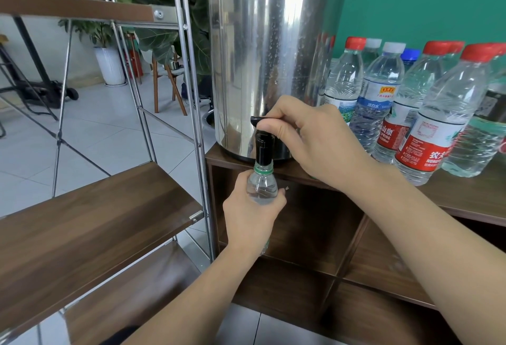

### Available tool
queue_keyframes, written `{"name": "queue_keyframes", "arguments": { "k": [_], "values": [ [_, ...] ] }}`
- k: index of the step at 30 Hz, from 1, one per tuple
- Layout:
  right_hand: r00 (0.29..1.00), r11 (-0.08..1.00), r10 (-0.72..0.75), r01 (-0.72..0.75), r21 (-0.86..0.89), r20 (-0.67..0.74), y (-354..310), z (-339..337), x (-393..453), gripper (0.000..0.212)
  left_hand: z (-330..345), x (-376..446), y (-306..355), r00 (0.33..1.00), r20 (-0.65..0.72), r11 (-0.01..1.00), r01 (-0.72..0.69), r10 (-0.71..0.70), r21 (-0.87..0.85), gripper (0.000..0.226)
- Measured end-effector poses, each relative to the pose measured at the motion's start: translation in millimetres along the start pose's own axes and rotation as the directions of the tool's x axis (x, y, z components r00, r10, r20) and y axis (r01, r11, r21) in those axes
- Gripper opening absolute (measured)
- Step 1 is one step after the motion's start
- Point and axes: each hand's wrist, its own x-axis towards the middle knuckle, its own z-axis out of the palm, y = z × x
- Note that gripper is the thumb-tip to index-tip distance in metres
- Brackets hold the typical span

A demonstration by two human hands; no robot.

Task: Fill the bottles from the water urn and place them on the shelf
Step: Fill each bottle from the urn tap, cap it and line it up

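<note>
A tall steel water urn (262,51) stands at the left end of a brown cabinet top (465,196). My left hand (249,218) grips a clear uncapped bottle (262,184) with a green neck ring, its mouth right under the black tap spout (264,149). My right hand (309,139) curls its fingers over the black tap lever (258,119). The bottle's lower part is hidden by my left hand. A wooden shelf (90,224) in a metal frame stands to the left, bare.
Several capped plastic bottles (416,103) with red, white and blue caps crowd the cabinet top right of the urn. Open cabinet cubbies (309,232) lie below. A higher shelf board (74,6), potted plants (109,62) and a tiled floor are at the left.
</note>
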Motion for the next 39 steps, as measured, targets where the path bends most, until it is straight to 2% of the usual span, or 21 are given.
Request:
{"name": "queue_keyframes", "arguments": {
  "k": [21,26,32,35,37,39],
  "values": [
    [1.0,1.0,0.004,-0.004,-0.009,-0.002,1.6,0.9,2.2,0.028,0.2,0.3,0.8,1.0,0.004,1.0,0.021,-0.021,-0.005,0.05],
    [0.984,0.976,0.175,-0.176,0.131,0.019,2.6,-0.2,6.6,0.024,-0.2,-0.4,2.3,1.0,-0.002,1.0,0.028,-0.028,0.001,0.047],
    [0.955,0.926,0.293,-0.295,0.238,0.044,24.5,-6.2,-26.2,0.021,-0.1,-0.1,4.2,0.999,0.002,0.998,0.047,-0.047,0.029,0.049],
    [0.929,0.927,0.367,-0.369,0.059,0.05,48.6,-7.7,-48.3,0.027,-0.6,-0.6,4.6,0.998,-0.008,0.997,0.063,-0.062,0.038,0.05],
    [0.904,0.906,0.42,-0.411,-0.101,0.086,63.9,-8.2,-62.8,0.038,-1.1,-1.5,5.2,0.998,-0.014,0.997,0.068,-0.067,0.036,0.048],
    [0.869,0.877,0.472,-0.446,-0.177,0.151,73.3,-7.1,-75.1,0.054,-2.0,-2.7,6.5,0.998,-0.017,0.997,0.064,-0.063,0.043,0.046]
  ]
}}
